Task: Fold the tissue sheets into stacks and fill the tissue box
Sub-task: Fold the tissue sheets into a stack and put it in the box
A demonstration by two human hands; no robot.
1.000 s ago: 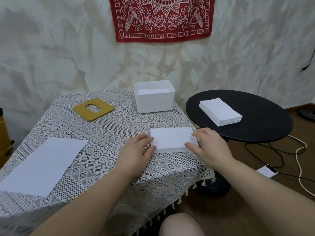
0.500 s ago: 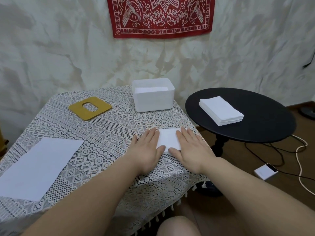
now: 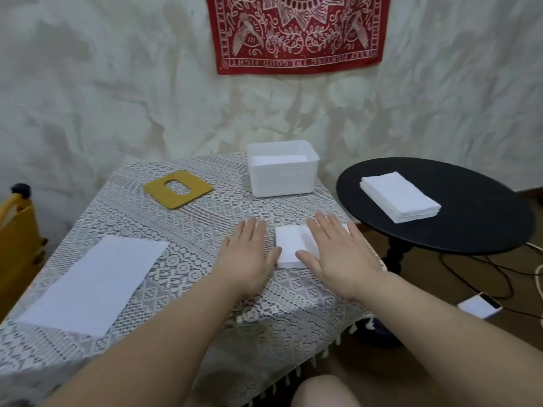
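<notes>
1. Folded tissue lies flat near the right edge of the tabletop, toward the near right corner, on the lace cloth.
2. Right hand flat, fingers straight and spread, palm down on the right half of the folded tissue; grips nothing.
3. Left hand flat, fingers straight, palm down on the cloth just left of the folded tissue; thumb at the tissue's left edge, contact hard to tell. Holds nothing.
4. White tissue box stands at the far right corner of the tabletop, lid off, white sheets visible inside.
5. Yellow lid with an oval slot lies flat near the far edge, left of the box, well apart from it.
6. Unfolded tissue sheet lies flat near the left edge of the tabletop, toward the near side.
7. Stack of tissue sheets sits on the round black side table, right of the tabletop.
8. Red bandana hangs on the wall behind.
9. White device with cables on the floor at right.
</notes>
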